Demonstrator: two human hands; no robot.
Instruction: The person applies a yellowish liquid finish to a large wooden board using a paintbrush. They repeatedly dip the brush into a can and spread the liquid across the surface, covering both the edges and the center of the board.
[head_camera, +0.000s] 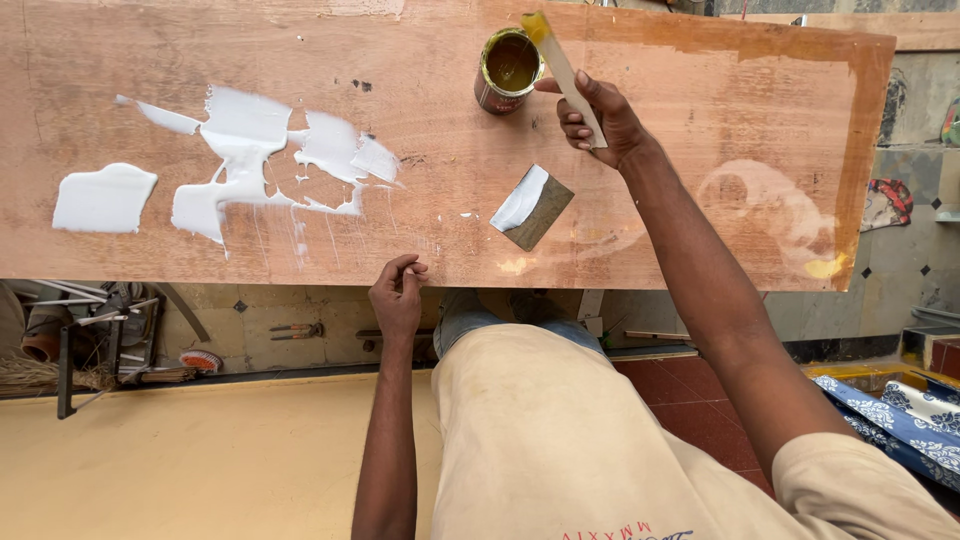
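head view: right hand (600, 118) gripping glue-tipped stick (562, 68)

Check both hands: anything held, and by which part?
Right hand grips a flat wooden stick by its lower end; the glue-coated tip is over the open round tin. Left hand holds nothing.

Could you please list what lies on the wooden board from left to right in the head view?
White paste patches → left hand at the near edge → open tin → scraper blade → right hand holding a flat stick.
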